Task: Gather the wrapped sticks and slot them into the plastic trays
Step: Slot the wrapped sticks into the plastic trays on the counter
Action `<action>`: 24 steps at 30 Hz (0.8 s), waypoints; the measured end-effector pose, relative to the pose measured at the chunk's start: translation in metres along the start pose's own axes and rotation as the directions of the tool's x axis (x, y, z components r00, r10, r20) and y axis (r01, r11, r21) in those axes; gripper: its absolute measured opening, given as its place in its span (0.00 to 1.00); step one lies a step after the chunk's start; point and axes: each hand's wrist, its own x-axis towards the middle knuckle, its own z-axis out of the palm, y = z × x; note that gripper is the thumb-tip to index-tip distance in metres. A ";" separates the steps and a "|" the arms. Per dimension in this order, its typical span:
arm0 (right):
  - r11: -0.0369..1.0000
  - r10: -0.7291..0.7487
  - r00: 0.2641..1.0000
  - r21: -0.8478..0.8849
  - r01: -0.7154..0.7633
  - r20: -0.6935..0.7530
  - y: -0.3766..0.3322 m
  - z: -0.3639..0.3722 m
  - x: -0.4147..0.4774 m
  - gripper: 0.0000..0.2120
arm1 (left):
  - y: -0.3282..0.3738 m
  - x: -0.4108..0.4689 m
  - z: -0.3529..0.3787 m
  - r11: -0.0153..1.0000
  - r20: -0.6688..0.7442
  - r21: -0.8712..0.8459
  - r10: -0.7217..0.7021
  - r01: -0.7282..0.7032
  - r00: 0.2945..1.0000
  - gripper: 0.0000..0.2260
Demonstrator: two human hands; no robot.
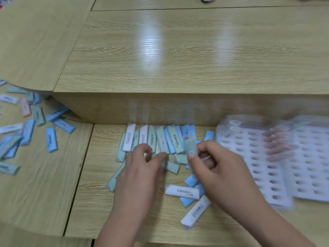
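Observation:
Several wrapped sticks (161, 139) in white, green and blue lie side by side against the raised wooden step, with more loose ones (181, 191) in front. My left hand (140, 168) is over the pile, thumb and forefinger pinching a green stick (171, 166). My right hand (219, 168) pinches another green stick (190, 144) between thumb and fingers and lifts it off the pile. Clear plastic trays (270, 168) with rows of slots lie to the right, blurred.
A second scatter of blue, green, white and pink sticks (26, 125) covers the lower desk at the left. The raised tabletop (178, 56) runs behind the pile. A seam (80, 175) divides the two lower desks.

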 end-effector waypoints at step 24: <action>0.915 0.129 0.972 0.401 -0.040 -0.197 0.079 -0.159 -0.029 0.06 | 0.146 0.046 -0.038 0.838 -0.086 -0.483 0.244 -0.254 0.966 0.03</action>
